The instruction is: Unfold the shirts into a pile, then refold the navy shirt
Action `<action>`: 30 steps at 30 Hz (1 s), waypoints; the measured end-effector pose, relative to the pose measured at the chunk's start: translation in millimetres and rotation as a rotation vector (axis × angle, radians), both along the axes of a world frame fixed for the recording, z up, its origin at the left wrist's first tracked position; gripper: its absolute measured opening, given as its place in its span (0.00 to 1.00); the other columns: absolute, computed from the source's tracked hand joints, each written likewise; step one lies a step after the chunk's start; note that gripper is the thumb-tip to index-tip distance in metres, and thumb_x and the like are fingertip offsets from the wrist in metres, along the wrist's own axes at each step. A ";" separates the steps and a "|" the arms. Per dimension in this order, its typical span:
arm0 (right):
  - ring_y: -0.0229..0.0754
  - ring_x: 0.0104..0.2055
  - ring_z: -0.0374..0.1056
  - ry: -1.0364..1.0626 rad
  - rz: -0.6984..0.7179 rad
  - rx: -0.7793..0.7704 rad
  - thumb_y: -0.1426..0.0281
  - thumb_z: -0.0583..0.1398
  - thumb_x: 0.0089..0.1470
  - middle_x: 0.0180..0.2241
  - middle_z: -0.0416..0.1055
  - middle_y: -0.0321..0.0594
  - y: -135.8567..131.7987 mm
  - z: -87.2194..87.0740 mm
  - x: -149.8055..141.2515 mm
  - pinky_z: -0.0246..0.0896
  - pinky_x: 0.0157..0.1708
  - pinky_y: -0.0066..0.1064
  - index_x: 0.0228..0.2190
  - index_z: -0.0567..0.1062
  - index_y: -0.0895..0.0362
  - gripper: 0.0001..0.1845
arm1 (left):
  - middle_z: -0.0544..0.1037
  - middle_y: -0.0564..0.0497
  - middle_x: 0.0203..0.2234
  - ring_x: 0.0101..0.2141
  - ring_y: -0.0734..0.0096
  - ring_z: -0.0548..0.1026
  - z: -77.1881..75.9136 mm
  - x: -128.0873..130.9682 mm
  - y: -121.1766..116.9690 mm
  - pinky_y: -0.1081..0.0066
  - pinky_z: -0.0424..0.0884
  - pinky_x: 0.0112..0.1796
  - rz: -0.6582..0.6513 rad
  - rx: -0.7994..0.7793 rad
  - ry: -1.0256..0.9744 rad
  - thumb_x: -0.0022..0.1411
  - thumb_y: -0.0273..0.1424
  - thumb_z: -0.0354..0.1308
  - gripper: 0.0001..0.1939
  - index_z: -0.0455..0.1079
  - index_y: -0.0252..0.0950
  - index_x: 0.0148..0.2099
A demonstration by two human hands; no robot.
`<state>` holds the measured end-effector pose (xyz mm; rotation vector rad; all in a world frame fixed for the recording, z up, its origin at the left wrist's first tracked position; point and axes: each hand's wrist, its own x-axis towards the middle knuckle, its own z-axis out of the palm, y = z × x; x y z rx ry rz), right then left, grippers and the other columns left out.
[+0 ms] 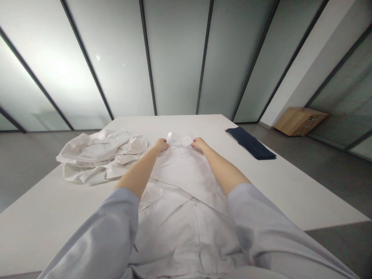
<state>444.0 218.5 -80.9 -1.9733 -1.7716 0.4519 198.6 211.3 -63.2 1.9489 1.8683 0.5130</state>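
Stretching forward, left hand (161, 145), right hand (199, 144), apparently pinching a white shirt collar (179, 140)

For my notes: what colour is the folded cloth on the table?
Folded rectangular cloth: dark navy blue, head view.

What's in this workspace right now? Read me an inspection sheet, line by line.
surface: white table.
job's things: white button-up shirt spread on the table, its collar at the far end.
clutter: crumpled white garment to the left; folded navy cloth to the right.
hands: left hand and right hand each at one side of the collar; whether they pinch it cannot be told.
cables: nothing seen.
surroundings: frosted glass wall panels, grey floor, wooden drawer unit beyond the table's right side.
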 end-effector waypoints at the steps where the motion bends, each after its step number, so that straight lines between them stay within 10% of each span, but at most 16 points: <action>1: 0.43 0.41 0.71 0.008 -0.021 0.037 0.70 0.61 0.48 0.37 0.77 0.40 -1.9 1.7 0.6 0.61 0.40 0.28 0.38 0.79 0.54 0.13 | 0.77 0.49 0.26 0.32 0.66 0.75 0.6 -1.5 -1.3 0.73 0.67 0.31 0.001 0.043 -0.005 0.50 0.24 0.56 0.12 0.75 0.33 0.39; 15: 0.40 0.37 0.68 -0.022 0.123 0.126 0.73 0.52 0.54 0.33 0.76 0.40 -29.8 -0.4 14.0 0.57 0.35 0.25 0.30 0.78 0.57 0.14 | 0.75 0.47 0.47 0.50 0.62 0.70 -17.7 -36.0 -23.9 0.66 0.63 0.54 -0.452 0.354 0.133 0.47 0.21 0.52 0.12 0.75 0.35 0.31; 22: 0.43 0.45 0.67 -0.234 0.095 0.264 0.67 0.50 0.60 0.43 0.74 0.47 -38.6 10.2 8.2 0.58 0.45 0.29 0.40 0.78 0.58 0.18 | 0.73 0.43 0.49 0.51 0.60 0.69 -9.8 -24.1 -47.9 0.63 0.65 0.53 -0.238 0.502 0.274 0.63 0.28 0.47 0.16 0.73 0.35 0.47; 30: 0.57 0.67 0.44 -0.434 0.332 -0.034 0.48 0.45 0.62 0.67 0.48 0.48 -64.6 -5.2 -27.7 0.41 0.62 0.50 0.64 0.57 0.52 0.36 | 0.51 0.41 0.67 0.65 0.48 0.50 -20.4 -3.8 -62.2 0.48 0.51 0.59 -0.330 0.079 0.517 0.67 0.51 0.37 0.35 0.49 0.40 0.69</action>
